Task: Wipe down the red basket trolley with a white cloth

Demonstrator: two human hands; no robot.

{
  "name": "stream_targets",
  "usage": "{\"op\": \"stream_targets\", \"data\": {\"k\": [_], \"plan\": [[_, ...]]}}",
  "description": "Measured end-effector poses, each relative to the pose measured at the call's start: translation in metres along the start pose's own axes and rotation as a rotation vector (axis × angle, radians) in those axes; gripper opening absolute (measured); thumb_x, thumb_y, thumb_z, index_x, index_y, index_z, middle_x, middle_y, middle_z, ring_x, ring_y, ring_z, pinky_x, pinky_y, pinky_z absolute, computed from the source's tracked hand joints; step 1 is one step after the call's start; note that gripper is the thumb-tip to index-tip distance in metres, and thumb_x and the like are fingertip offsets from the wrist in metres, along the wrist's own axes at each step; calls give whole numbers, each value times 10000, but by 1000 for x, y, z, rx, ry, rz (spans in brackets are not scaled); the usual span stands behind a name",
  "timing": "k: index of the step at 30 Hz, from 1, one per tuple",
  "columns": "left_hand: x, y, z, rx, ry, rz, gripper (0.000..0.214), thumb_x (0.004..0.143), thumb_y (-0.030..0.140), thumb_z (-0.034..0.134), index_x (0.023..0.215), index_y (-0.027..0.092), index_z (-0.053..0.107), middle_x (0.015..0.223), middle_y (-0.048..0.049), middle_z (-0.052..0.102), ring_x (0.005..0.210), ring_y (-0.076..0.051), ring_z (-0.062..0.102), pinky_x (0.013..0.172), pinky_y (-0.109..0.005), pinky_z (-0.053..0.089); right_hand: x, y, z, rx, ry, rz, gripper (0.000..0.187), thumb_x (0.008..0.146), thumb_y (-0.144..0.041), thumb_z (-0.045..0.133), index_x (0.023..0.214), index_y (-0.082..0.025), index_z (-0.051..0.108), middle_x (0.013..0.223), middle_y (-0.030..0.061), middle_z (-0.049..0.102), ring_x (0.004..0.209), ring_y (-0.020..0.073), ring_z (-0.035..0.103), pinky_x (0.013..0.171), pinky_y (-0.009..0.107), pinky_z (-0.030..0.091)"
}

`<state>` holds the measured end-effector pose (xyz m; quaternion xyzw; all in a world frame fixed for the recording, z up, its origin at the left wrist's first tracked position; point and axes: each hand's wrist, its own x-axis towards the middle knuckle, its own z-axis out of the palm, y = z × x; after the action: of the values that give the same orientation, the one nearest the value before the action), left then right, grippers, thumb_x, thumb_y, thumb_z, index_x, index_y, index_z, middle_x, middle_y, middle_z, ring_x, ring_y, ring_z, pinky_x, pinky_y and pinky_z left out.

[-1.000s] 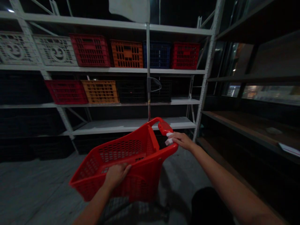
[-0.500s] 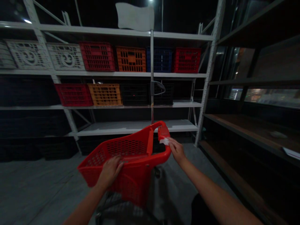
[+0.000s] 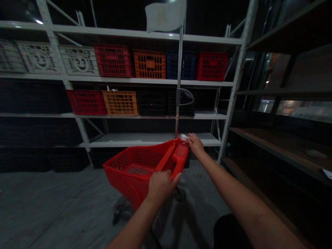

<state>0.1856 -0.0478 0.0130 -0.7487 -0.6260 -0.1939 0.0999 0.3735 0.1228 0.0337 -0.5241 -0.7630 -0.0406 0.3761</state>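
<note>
A red plastic wheeled shopping basket with a mesh body stands on the floor in front of me, and its long handle lies across it. My left hand is closed around the basket's near rim beside that handle. My right hand is at the basket's far end, its fingertips pinching a small white item. One caster shows beneath the basket, and the other wheels are hidden or in shadow.
White metal shelving holds red, orange, blue, white and black crates. A pole carrying a white sign stands before it. Dark wooden shelves run along the right, above a grey concrete floor.
The basket has swung round and moved away from me, with its handle now turned toward the right. My left hand has shifted right along the rim, and my right hand has moved farther forward.
</note>
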Motion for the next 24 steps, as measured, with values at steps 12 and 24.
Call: {"op": "stream_targets", "data": {"k": [12, 24], "plan": [[-4, -13, 10, -28, 131, 60, 588, 820, 591, 255, 769, 159, 651, 685, -107, 670, 675, -219, 625, 651, -308, 418, -58, -49, -13, 119, -346, -577, 371, 922, -347, 317, 1223, -252, 512, 1352, 6, 421, 1271, 146, 326, 1061, 323, 231], [-8, -10, 14, 13, 177, 45, 589, 817, 597, 257, 685, 165, 636, 627, -99, 658, 642, -224, 624, 628, -312, 424, 43, -46, 13, -240, -670, -154, 275, 905, -297, 416, 1013, -125, 600, 1063, 65, 606, 957, 209, 573, 844, 344, 447]]}}
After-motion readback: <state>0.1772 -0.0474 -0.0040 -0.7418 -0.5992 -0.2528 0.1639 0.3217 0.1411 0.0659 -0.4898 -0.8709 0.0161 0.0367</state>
